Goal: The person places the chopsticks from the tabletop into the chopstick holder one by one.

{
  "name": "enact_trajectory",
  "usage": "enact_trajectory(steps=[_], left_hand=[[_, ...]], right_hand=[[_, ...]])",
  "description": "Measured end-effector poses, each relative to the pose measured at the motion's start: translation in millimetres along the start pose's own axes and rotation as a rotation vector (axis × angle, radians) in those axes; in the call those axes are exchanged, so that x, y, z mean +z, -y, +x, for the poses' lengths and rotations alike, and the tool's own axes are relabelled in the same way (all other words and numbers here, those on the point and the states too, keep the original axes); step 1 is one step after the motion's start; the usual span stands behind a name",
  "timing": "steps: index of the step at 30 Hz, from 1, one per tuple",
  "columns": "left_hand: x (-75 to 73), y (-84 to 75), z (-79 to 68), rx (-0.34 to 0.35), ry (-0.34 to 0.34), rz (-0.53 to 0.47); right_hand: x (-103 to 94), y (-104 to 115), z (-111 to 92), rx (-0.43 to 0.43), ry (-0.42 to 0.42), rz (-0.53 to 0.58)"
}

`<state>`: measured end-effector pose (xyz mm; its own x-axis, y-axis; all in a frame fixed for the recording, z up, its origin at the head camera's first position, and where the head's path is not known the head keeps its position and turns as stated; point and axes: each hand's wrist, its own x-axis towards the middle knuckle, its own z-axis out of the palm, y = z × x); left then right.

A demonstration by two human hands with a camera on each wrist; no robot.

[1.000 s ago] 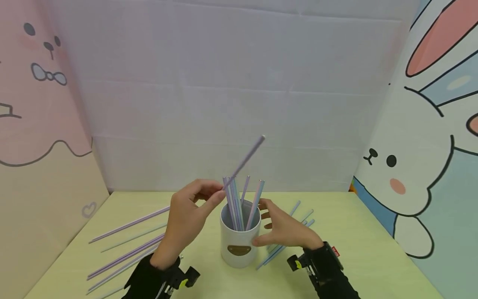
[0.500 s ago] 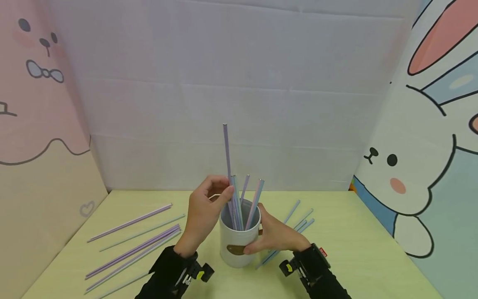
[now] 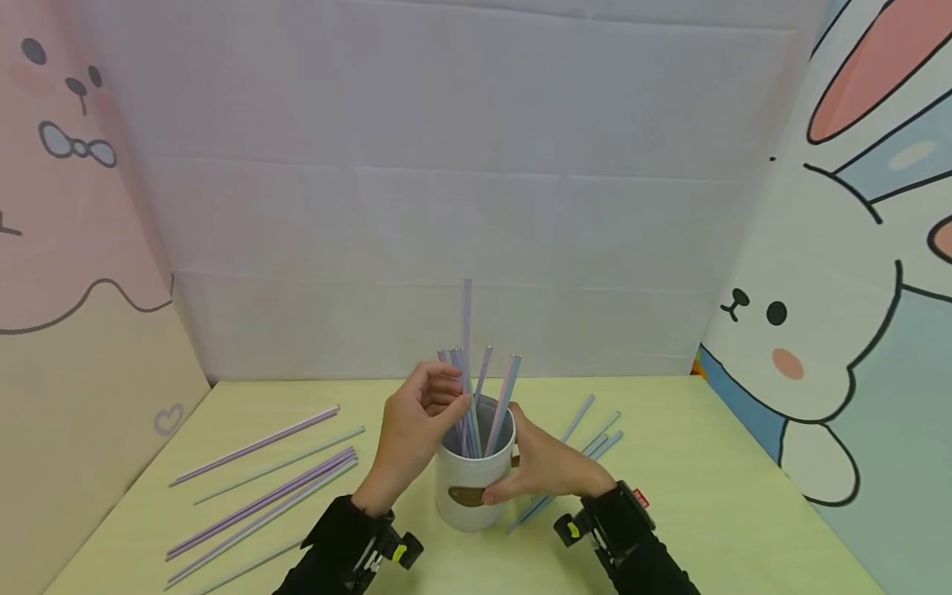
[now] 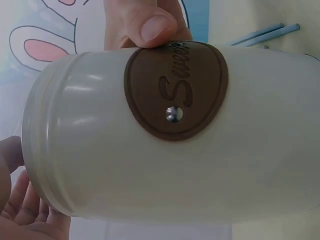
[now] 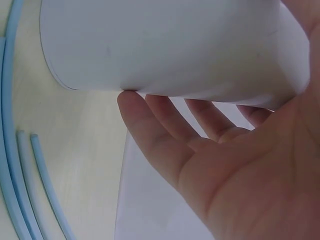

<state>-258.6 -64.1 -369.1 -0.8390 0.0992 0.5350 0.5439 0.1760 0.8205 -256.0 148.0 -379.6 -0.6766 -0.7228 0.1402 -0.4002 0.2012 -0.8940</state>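
A white cylindrical cup [image 3: 463, 473] with a brown label [image 4: 175, 85] stands upright on the table. Several straws [image 3: 506, 397] lean inside it, purple, pink and blue. My left hand [image 3: 416, 426] is at the cup's rim, pinching a purple straw [image 3: 467, 318] that rises nearly upright above the others; its lower end is hidden. My right hand [image 3: 554, 463] grips the cup from the right, thumb across the front by the label. In the right wrist view, that hand's fingers [image 5: 150, 132] curve against the cup wall [image 5: 165, 45].
Several purple straws [image 3: 260, 504] and pale green straws [image 3: 278, 467] lie slanted on the yellow table [image 3: 706, 496] to the left. Blue straws [image 3: 578, 419] lie to the right, partly behind my right hand. A white backdrop [image 3: 476, 165] rises behind the table.
My left hand has brought the tilted purple straw upright and lowered it among the straws in the cup. My right hand has closed in on the cup's side and front.
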Motion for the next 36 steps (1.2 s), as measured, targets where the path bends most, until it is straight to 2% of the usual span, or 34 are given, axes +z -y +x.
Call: enact_trajectory(steps=[2,9,13,16,21,25,30,32,36], left_hand=[[0.4,3.4,0.1,0.013,0.013,0.002],[-4.5,-22.3,-2.0,0.04,0.028,0.019],[-8.2,-14.7,0.4,0.06,0.039,0.063],[-11.1,-9.4,2.6,0.098,0.052,0.121],[-16.4,-14.7,3.8,0.194,0.091,0.195],[-21.5,-25.3,0.7,0.251,0.144,0.25],[-23.2,-40.0,-6.0,0.3,0.219,0.348],[-21.4,-45.1,-9.9,0.327,0.25,0.375],[-14.7,-52.7,-19.6,0.396,0.293,0.395]], right_hand=[[0.4,1,0,0.006,0.0,0.001],[0.6,7,-2,-0.006,-0.005,-0.012],[1.0,7,0,-0.016,0.005,-0.012],[1.4,8,0,-0.003,0.003,-0.027],[-0.9,8,-3,0.025,-0.011,-0.08],[-11.2,-2,-10,0.071,-0.036,-0.18],[-37.6,-10,-27,0.107,-0.072,-0.308],[-48.8,-10,-36,0.097,-0.086,-0.39],[-68.9,-17,-56,0.072,-0.121,-0.626]])
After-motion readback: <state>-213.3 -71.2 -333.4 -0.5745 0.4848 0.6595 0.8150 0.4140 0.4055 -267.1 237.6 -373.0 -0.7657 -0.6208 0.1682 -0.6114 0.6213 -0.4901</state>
